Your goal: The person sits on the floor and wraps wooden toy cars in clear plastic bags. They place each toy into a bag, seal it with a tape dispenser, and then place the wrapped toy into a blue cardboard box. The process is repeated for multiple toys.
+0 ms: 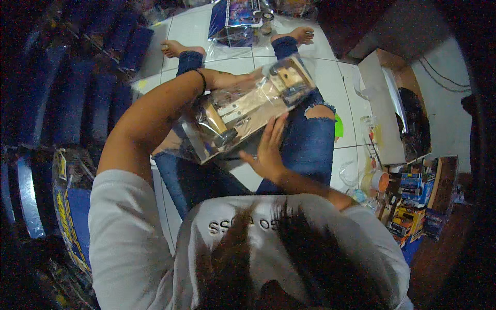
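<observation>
A toy vehicle package (243, 106) in clear, shiny plastic is tilted above my lap. Through the plastic show a pale wooden chassis and dark wheels, as if from the underside. My left hand (230, 79) reaches round to the package's far edge and grips it there; the fingertips are blurred and partly hidden by the plastic. Against the near side rests my right hand (269, 150), its fingers stretched and the thumb apart, touching the package without wrapping round it.
Blue boxes (77, 108) stand in rows on the left. Beyond my feet lies a blue printed package (232, 23) on the white tiles. To the right are an open cardboard box (380, 119), a roll of orange tape (380, 181) and small toy boxes (408, 219).
</observation>
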A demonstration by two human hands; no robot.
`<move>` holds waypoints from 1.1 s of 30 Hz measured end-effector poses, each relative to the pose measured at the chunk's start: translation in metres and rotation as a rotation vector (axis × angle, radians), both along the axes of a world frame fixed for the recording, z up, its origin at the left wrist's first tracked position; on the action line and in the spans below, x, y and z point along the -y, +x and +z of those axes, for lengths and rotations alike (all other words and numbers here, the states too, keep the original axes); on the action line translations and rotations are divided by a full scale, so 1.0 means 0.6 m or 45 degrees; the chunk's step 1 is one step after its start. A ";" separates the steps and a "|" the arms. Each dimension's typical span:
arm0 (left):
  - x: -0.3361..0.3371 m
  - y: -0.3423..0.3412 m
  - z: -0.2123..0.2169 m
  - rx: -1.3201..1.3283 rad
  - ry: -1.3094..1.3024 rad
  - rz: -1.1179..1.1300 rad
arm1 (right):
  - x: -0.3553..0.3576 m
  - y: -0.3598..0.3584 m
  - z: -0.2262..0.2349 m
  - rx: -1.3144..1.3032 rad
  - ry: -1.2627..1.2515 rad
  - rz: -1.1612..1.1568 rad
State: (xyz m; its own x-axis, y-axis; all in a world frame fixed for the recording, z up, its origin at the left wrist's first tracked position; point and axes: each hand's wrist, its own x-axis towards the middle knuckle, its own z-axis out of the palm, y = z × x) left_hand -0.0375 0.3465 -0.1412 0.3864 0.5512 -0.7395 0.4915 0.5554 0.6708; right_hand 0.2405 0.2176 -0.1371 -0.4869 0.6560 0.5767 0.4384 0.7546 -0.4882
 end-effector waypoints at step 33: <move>0.212 0.123 0.285 -0.670 1.623 0.584 | -0.174 -0.039 0.300 0.177 -0.426 0.587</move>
State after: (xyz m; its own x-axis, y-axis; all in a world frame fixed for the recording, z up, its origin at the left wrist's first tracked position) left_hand 0.0365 0.2193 0.0297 -0.1572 0.9274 0.3394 0.7779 -0.0954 0.6211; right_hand 0.2171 0.3218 0.0429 -0.8212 0.4942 0.2852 0.1786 0.6974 -0.6941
